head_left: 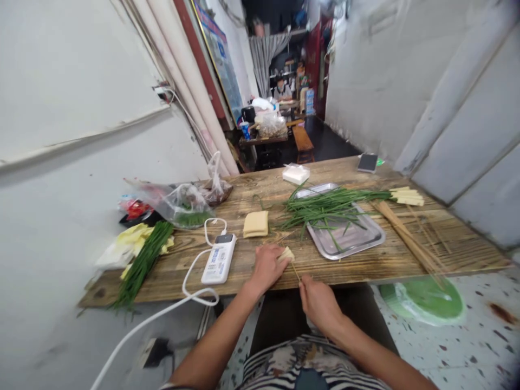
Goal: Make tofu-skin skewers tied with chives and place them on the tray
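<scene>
My left hand (268,264) is closed around a small rolled sheet of pale yellow tofu skin (287,253) at the table's front edge. A thin bamboo skewer (296,271) runs from the roll to my right hand (319,300), whose fingers pinch its near end. How deep the skewer sits in the roll is hidden by my left fingers. Just beyond my left hand lies a stack of square tofu skin sheets (255,223). Long green chives (325,206) lie across a metal tray (353,241) to the right. Finished-looking pale rolls (407,196) rest at the chives' far right end.
A bundle of bamboo skewers (406,238) lies right of the tray. A white power bank (219,260) with a cable is left of my hands. More chives (148,260) and plastic bags (182,200) lie at the left. A phone (368,163) and white box (296,173) sit at the back.
</scene>
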Demonstrator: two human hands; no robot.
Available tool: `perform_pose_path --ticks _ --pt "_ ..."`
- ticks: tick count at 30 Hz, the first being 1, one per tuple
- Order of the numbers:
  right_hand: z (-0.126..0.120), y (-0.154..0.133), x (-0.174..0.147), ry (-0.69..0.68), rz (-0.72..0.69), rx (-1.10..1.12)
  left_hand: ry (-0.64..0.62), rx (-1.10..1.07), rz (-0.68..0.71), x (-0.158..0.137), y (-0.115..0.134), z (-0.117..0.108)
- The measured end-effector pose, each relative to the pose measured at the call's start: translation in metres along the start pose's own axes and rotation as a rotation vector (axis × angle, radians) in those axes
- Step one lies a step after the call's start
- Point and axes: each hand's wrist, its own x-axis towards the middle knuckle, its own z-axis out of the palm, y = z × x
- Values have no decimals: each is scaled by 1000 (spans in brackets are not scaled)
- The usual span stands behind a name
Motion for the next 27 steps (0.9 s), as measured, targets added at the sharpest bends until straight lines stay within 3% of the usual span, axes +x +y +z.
perform_pose_path --ticks 8,14,20,24,27 --pt "-8 17 0 232 -60 -27 209 -119 123 0 -6 18" --pt "-43 70 4 370 64 -76 239 -95 120 20 8 26" --pt "-66 126 16 307 247 -173 334 38 186 20 -1 28" --pt "-76 145 14 244 280 -284 460 147 92 24 -24 6" --pt "-92 140 6 247 283 -452 543 198 -5 26 -47 -7"
